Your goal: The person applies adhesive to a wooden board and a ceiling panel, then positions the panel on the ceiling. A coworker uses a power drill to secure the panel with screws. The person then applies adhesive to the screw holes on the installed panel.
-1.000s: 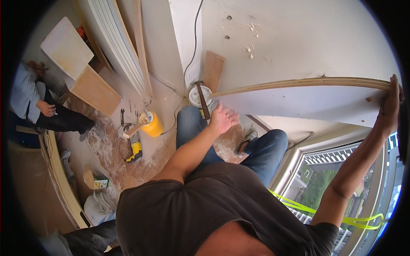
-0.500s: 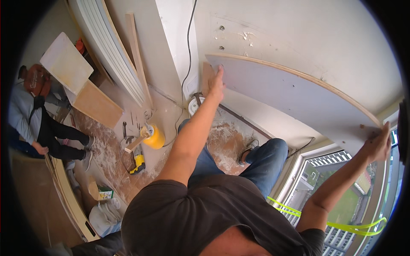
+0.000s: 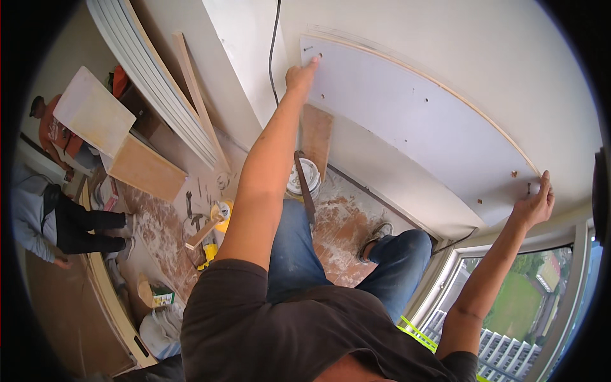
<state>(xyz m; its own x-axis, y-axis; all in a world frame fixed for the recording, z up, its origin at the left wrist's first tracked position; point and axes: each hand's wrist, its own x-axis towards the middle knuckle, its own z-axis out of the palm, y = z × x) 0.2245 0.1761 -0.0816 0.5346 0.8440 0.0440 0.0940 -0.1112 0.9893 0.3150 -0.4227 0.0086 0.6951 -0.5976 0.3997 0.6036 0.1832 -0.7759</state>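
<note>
A long board [image 3: 388, 105] with a pale grey face and a bare wood edge lies up against the wall in front of me. Several small holes mark its face, and a nail or screw sticks out near each end. My left hand [image 3: 301, 77] is closed on the board's left end, its fingertips on the face. At the other end, beside the window, my right hand [image 3: 536, 202] grips the right edge. Whatever fingers reach behind the board are hidden.
Below stands a white bucket [image 3: 310, 173] with a dark long-handled tool on it, beside a brown plank [image 3: 318, 137]. The window [image 3: 509, 299] is at right. Tools, including a hammer [image 3: 202, 234], lie left on the dusty floor. Two other people [image 3: 76, 216] stand at far left.
Both hands have raised the board and brought it flatter to the wall, covering the wall holes. A second person has come into sight at far left.
</note>
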